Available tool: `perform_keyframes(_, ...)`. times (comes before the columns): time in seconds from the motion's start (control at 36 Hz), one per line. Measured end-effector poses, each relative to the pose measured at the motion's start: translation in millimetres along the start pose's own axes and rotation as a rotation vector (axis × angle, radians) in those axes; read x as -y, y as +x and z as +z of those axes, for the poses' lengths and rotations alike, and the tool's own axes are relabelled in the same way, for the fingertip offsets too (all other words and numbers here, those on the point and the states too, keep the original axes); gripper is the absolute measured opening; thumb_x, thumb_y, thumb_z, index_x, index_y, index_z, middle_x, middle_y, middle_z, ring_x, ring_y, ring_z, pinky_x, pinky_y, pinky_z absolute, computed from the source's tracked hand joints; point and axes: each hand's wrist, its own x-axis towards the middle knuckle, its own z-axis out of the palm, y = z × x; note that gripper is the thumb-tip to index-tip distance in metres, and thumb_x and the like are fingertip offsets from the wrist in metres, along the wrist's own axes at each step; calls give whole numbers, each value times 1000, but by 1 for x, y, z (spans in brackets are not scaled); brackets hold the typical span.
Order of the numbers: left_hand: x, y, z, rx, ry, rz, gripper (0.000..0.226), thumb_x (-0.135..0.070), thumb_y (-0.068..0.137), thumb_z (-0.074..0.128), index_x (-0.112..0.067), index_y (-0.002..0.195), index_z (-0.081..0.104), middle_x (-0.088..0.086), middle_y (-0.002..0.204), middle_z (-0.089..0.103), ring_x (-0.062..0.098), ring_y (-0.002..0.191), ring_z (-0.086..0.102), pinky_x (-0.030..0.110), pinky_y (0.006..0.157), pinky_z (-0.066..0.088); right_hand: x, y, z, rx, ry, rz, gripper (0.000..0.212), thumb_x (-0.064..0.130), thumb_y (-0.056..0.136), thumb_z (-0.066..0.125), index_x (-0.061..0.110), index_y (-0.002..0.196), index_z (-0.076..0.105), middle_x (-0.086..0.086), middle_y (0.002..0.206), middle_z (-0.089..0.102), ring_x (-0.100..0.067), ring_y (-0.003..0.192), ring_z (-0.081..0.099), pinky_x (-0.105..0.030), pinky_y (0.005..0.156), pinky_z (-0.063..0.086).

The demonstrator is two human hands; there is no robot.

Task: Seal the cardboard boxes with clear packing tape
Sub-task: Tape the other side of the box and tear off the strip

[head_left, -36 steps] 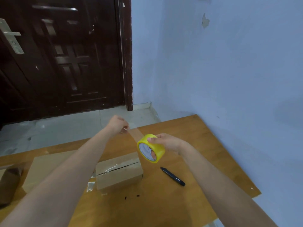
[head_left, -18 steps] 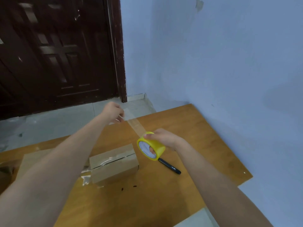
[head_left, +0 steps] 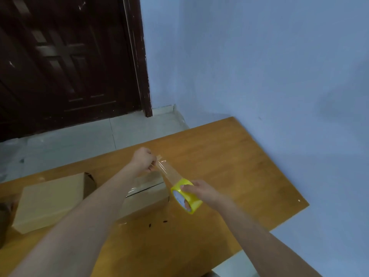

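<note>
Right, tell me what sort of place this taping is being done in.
Probably a plain room in a home or small workshop, not a warehouse. A wooden table stands in the corner against a bare blue wall, with a dark wooden door and tiled floor beyond. Only two cardboard boxes are in view.

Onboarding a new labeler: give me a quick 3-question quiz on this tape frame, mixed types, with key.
1. True or false: the right hand grips the yellow tape roll.
2. Multiple choice: the left hand pinches
A. a box flap
B. the free end of the clear tape strip
C. nothing
3. Fill in: the pulled strip hangs above the small ____ box, which already bears some tape along its top seam; a larger box lies further to the left on the wooden table.

Key: 1 true; 2 B; 3 cardboard.
</note>
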Motion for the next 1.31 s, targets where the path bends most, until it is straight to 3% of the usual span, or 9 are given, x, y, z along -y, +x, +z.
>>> perform_keyframes(0.14, 0, 3, 6, -23, 118, 51, 25, 6, 82, 50, -6, 61, 52, 11, 62, 58, 26, 57, 56, 35, 60, 51, -13, 4, 10, 2, 12, 67, 26, 34, 93, 56, 13, 78, 62, -3, 61, 68, -12, 55, 62, -29, 67, 49)
perform_keyframes(0.22, 5, 4, 9, -49, 151, 69, 26, 5, 80, 53, -9, 57, 53, 18, 69, 62, 29, 67, 60, 39, 71, 54, -12, 2, 14, 24, 18, 92, 30, 35, 95, 53, 12, 78, 61, -1, 61, 66, -10, 56, 61, -27, 70, 49)
perform_keyframes(0.33, 9, 6, 13, -48, 180, 70, 27, 5, 81, 52, -11, 58, 53, 18, 74, 63, 26, 67, 60, 34, 69, 52, -11, -2, 20, 14, 48, 90, 26, 27, 97, 52, 12, 76, 55, 2, 53, 63, -8, 47, 58, -17, 52, 46)
perform_keyframes(0.44, 10, 8, 14, -19, 239, 78, 25, 1, 83, 54, -12, 62, 55, 14, 80, 65, 28, 77, 64, 34, 73, 52, -15, 0, 28, 53, 65, 98, 29, 32, 97, 51, 4, 92, 54, -5, 59, 65, -15, 50, 60, -27, 57, 50)
perform_keyframes(0.67, 13, 9, 17, -12, 303, 100, 13, -3, 87, 53, -7, 77, 60, 14, 87, 64, 29, 85, 62, 34, 73, 50, -19, 9, 34, 30, 24, 130, 30, 35, 96, 53, 8, 83, 53, -4, 60, 67, -16, 50, 61, -23, 53, 50)
perform_keyframes(0.78, 18, 11, 19, -39, 233, 80, 23, 2, 84, 51, -11, 64, 55, 17, 83, 65, 32, 83, 64, 37, 73, 51, -18, 11, 36, 11, 39, 148, 30, 34, 95, 55, 7, 86, 53, -7, 62, 67, -16, 49, 62, -22, 50, 50)
perform_keyframes(0.97, 23, 12, 22, -63, 50, -11, 29, 3, 83, 51, -12, 59, 53, 4, 61, 57, 25, 75, 57, 28, 67, 43, -16, 12, 39, 23, 6, 167, 32, 36, 96, 54, 5, 89, 54, -4, 61, 67, -14, 50, 63, -22, 52, 51)
perform_keyframes(1.06, 28, 14, 23, -72, -14, -28, 27, 2, 82, 54, -13, 59, 54, 4, 65, 60, 28, 83, 61, 31, 74, 47, -17, 12, 42, 20, 12, 170, 31, 35, 96, 53, 4, 93, 54, -2, 59, 67, -12, 50, 63, -20, 51, 50)
perform_keyframes(1.31, 34, 13, 28, -81, -56, -33, 22, -5, 84, 56, -14, 64, 57, 12, 83, 64, 25, 81, 56, 30, 69, 42, -18, 13, 43, -2, 45, 185, 31, 33, 96, 54, 3, 99, 56, -4, 60, 66, -12, 48, 62, -19, 48, 48)
